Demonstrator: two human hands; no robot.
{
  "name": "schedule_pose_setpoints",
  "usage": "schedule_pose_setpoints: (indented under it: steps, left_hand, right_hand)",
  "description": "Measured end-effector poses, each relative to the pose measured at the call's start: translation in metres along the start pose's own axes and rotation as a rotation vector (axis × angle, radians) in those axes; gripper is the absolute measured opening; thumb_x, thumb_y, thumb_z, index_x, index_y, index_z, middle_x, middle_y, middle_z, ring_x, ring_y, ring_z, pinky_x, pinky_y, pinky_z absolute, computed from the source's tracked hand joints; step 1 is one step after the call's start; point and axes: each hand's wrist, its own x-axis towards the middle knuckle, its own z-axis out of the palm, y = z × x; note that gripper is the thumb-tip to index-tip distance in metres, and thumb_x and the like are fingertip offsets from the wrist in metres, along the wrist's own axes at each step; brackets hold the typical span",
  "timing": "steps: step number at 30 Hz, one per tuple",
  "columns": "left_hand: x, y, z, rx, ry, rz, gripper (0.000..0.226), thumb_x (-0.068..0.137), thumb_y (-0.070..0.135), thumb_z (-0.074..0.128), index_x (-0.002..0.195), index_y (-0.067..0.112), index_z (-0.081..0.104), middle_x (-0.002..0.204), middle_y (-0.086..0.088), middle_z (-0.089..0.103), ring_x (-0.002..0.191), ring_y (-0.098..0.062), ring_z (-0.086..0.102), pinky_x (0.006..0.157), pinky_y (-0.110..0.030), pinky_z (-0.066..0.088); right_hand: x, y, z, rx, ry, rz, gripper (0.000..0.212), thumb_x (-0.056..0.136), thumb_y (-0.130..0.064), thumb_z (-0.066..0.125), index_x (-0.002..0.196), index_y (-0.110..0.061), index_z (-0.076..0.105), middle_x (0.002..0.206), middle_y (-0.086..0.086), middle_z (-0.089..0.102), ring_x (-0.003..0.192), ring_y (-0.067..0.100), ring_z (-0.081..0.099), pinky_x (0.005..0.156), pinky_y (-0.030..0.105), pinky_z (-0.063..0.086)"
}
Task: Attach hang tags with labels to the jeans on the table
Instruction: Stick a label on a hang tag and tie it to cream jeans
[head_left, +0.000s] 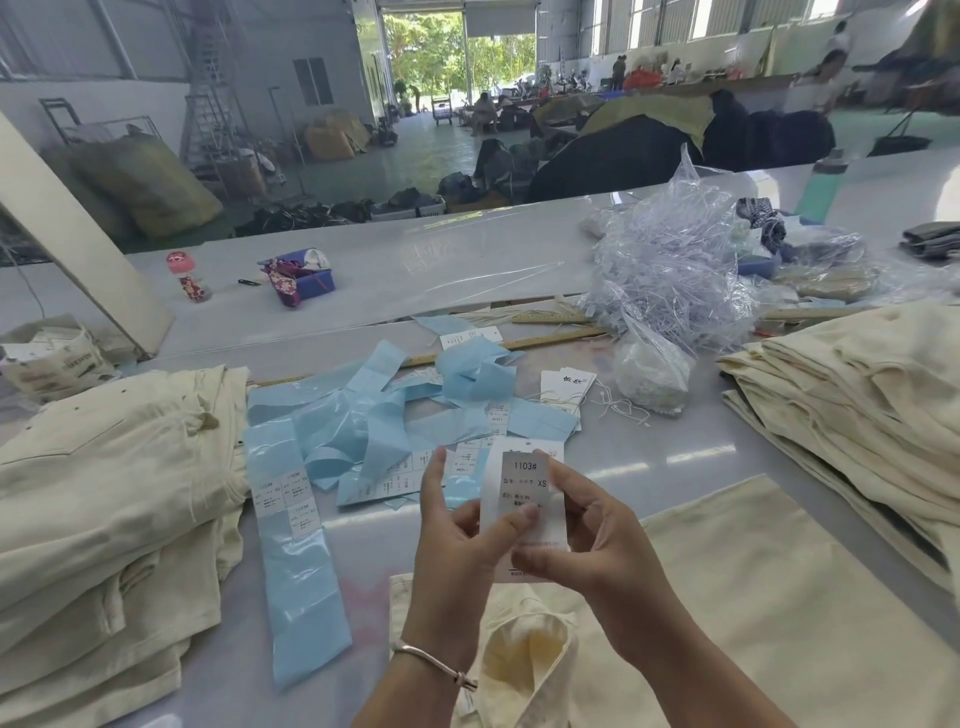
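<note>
A: Where is the hang tag (524, 512) now?

B: It is held up in the air, above the cream jeans (727, 597) that lie on the tabletop (675, 457) just before the person. The left hand (457, 540) pinches it with the thumb pressed on the printed label, and the right hand (587, 540) grips its right edge and lower part with curled fingers.

A: How do you think it will handle?

B: I judge it is very light and thin card, a little stiff, so it bends easily if one squeezes hard. The label looks like a sticker, so it is better to press it flat with the thumb and to hold the card by the edges.

A: And the jeans?

B: Soft and heavier, they fold and sag. The stacks of jeans (104, 493) at both sides look the same. I would take hold at the waistband, where the cloth is thick.
</note>
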Motion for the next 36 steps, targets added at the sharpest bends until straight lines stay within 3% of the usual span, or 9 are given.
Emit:
schedule_pose_setpoints:
  steps: [5,9,13,17,24,28,30,33,36]
  left_hand:
    - [-0.002,0.008,-0.004,0.040,-0.046,0.009,0.102,0.061,0.009,0.085,0.144,0.032,0.030,0.095,-0.012,0.075,0.091,-0.028,0.072,0.075,-0.037,0.058]
    - [-0.005,0.008,-0.001,0.063,-0.065,0.032,0.089,0.065,0.013,0.078,0.140,0.033,0.034,0.094,-0.013,0.075,0.090,-0.023,0.072,0.071,-0.025,0.057]
    - [-0.007,0.002,-0.001,0.040,-0.122,0.049,0.082,0.061,0.007,0.078,0.133,0.028,0.046,0.091,-0.027,0.070,0.084,-0.026,0.068,0.071,-0.027,0.056]
    - [-0.004,-0.003,-0.005,0.051,-0.185,0.026,0.070,0.062,0.004,0.078,0.125,0.018,0.052,0.083,-0.020,0.072,0.079,-0.023,0.069,0.066,-0.025,0.055]
    - [0.004,-0.013,-0.012,0.076,-0.258,-0.065,0.037,0.066,0.004,0.077,0.101,-0.006,0.068,0.101,-0.026,0.071,0.091,-0.030,0.069,0.077,-0.034,0.057]
    - [0.008,-0.015,-0.015,0.116,-0.270,-0.073,0.028,0.069,0.006,0.082,0.094,-0.004,0.074,0.100,-0.025,0.072,0.091,-0.030,0.070,0.079,-0.036,0.057]
    - [0.010,-0.014,-0.014,0.143,-0.255,-0.080,0.031,0.069,0.015,0.079,0.093,-0.003,0.075,0.098,-0.022,0.073,0.087,-0.027,0.070,0.074,-0.031,0.057]
    - [0.016,-0.015,-0.010,0.160,-0.228,-0.088,0.031,0.067,0.020,0.086,0.092,0.003,0.076,0.094,-0.020,0.074,0.084,-0.025,0.070,0.070,-0.028,0.055]
    - [0.022,-0.016,-0.004,0.068,-0.231,-0.116,0.028,0.065,0.015,0.082,0.091,0.005,0.076,0.093,-0.021,0.073,0.081,-0.028,0.069,0.071,-0.033,0.056]
  right_hand:
    - [0.000,-0.004,-0.002,0.092,-0.018,-0.017,0.068,0.065,0.001,0.079,0.127,-0.017,0.060,0.115,0.017,0.068,0.108,0.032,0.065,0.081,0.034,0.055]
    - [0.003,-0.009,-0.002,0.165,0.053,0.005,0.048,0.068,-0.006,0.078,0.115,-0.011,0.069,0.108,0.022,0.070,0.098,0.032,0.067,0.080,0.033,0.055]
    - [0.007,-0.010,-0.001,0.241,0.271,0.117,0.036,0.060,-0.007,0.077,0.096,-0.004,0.075,0.093,0.021,0.073,0.080,0.029,0.069,0.063,0.031,0.056]
    - [0.011,-0.013,-0.003,0.204,0.491,0.085,0.032,0.060,-0.007,0.078,0.091,-0.007,0.072,0.080,0.013,0.074,0.071,0.021,0.068,0.059,0.030,0.055]
    - [0.017,-0.008,0.004,0.183,0.567,0.055,0.010,0.079,-0.002,0.072,0.086,-0.008,0.072,0.069,0.012,0.071,0.056,0.018,0.066,0.048,0.028,0.053]
    - [0.020,-0.005,0.005,0.091,0.614,-0.011,0.008,0.081,-0.004,0.073,0.078,-0.012,0.072,0.065,0.012,0.070,0.056,0.020,0.065,0.051,0.033,0.056]
    - [0.021,-0.003,0.002,-0.100,0.622,-0.083,0.011,0.084,-0.008,0.072,0.077,-0.017,0.071,0.065,0.009,0.071,0.059,0.022,0.066,0.055,0.037,0.056]
    - [0.022,0.001,0.002,-0.443,0.506,-0.177,0.013,0.089,-0.013,0.067,0.080,-0.022,0.068,0.068,-0.001,0.072,0.060,0.016,0.068,0.054,0.032,0.054]
    - [0.023,0.005,0.004,-0.502,0.434,-0.185,0.013,0.092,-0.014,0.063,0.083,-0.023,0.066,0.069,-0.003,0.071,0.061,0.017,0.068,0.055,0.032,0.054]
